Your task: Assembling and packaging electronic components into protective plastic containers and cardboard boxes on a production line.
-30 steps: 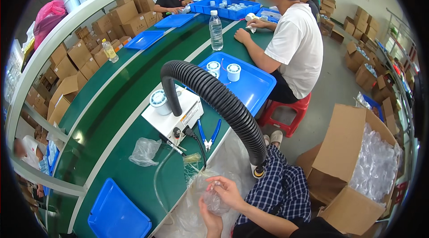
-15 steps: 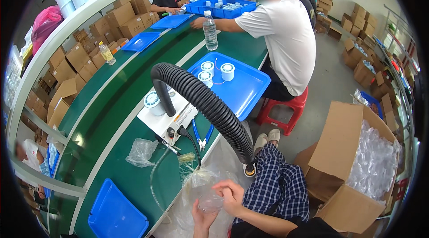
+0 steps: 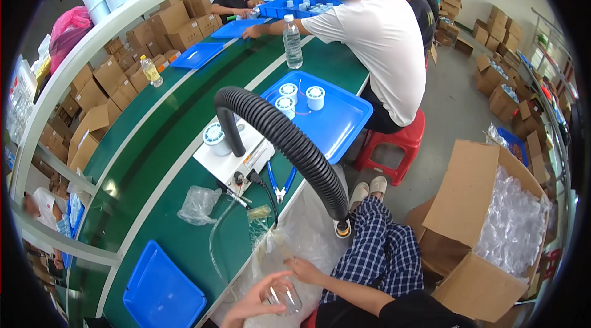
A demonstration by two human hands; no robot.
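At the lower edge, my left hand (image 3: 255, 300) is closed around a clear plastic cup (image 3: 287, 298), with thumb and fingers on its sides. Just beyond it, my right hand (image 3: 306, 271) has its fingers pinched together, pointing left over a large translucent plastic bag (image 3: 280, 260). Whatever is in that pinch is too small to make out. The bag hangs at the table's edge. Above the hands a ribbed black hose (image 3: 289, 134) arches down from a white box-shaped machine (image 3: 243, 171) on the green table.
Blue pliers (image 3: 280, 185), a crumpled clear bag (image 3: 199, 206) and an empty-looking blue tray (image 3: 163, 288) lie on the table. Another blue tray (image 3: 348, 120) carries white round parts. An open carton (image 3: 458, 202) of clear plastic pieces stands right. A seated person in a white shirt (image 3: 391, 51) works beyond.
My hands have drawn apart. The left hand has moved left and lower with the clear cup; the right hand has come off it, over the bag. The seated person has leaned left.
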